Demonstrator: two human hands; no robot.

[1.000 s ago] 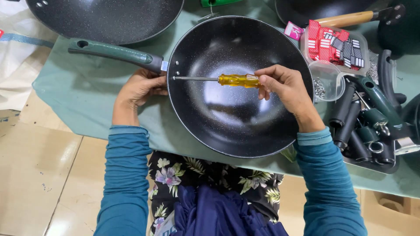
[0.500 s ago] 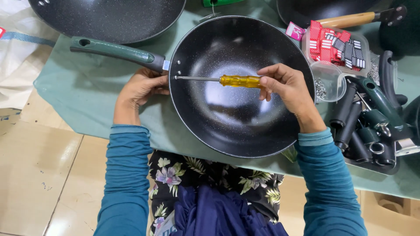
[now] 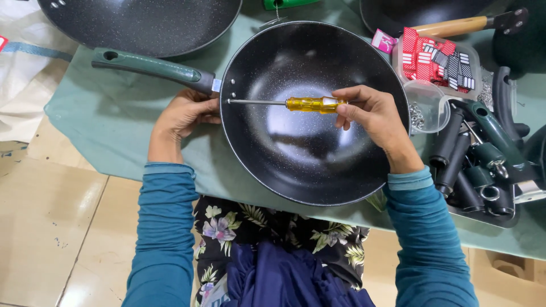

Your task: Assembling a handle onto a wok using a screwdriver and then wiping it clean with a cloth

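A black speckled wok [image 3: 310,153] lies on the green cloth [image 3: 114,125] in front of me, its dark green handle [image 3: 151,67] pointing left. My right hand [image 3: 372,116] grips a screwdriver with a yellow handle [image 3: 310,104] held level across the wok; its metal tip rests at the inner wall by the handle joint. My left hand [image 3: 185,112] cups the outside of the wok at that joint, just under the handle's base.
Another black pan [image 3: 142,23] sits at the back left. To the right are a clear tub of small screws [image 3: 424,108], a box of red and grey tags [image 3: 438,59], a tray of loose dark handles [image 3: 483,165] and a wooden-handled pan [image 3: 455,25]. Tiled floor lies below left.
The view has drifted slightly; both hands and the screwdriver keep the same places at the wok's handle joint.
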